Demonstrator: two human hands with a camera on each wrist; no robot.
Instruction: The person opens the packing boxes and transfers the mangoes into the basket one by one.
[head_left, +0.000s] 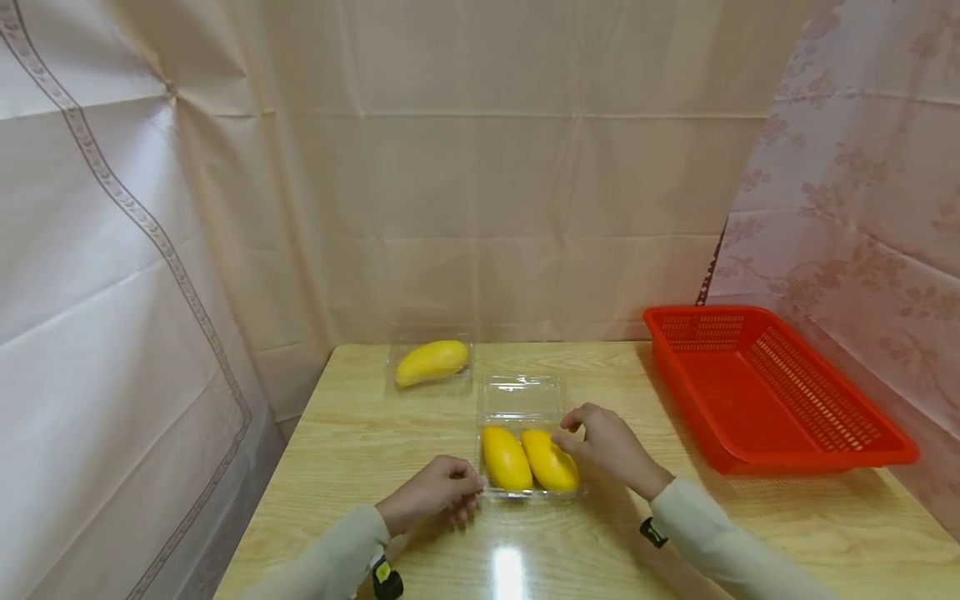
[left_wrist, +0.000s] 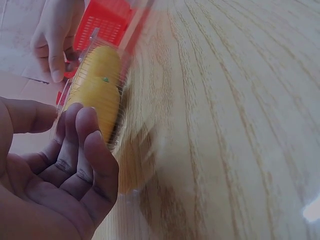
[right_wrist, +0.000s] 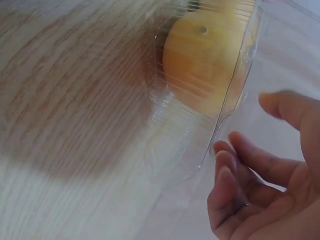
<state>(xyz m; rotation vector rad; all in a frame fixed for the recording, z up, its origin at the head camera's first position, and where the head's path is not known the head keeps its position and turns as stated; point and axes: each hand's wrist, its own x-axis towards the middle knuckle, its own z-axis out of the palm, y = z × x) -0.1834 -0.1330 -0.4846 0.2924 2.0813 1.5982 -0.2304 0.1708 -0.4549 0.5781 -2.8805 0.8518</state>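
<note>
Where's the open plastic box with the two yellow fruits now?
In the head view, the open plastic box lies below the picture's centre, on the wooden table, between the left hand and right hand, left of the red basket.

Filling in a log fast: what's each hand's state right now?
Left hand: closed, pinching the clear container at its near-left corner.
Right hand: open, holding nothing.

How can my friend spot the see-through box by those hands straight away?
On the wooden table, look left of the red basket. Between the left hand and the right hand sits a clear plastic clamshell box, its lid open. It holds two yellow mangoes side by side, while the other box, farther back, has only one mango.
</note>
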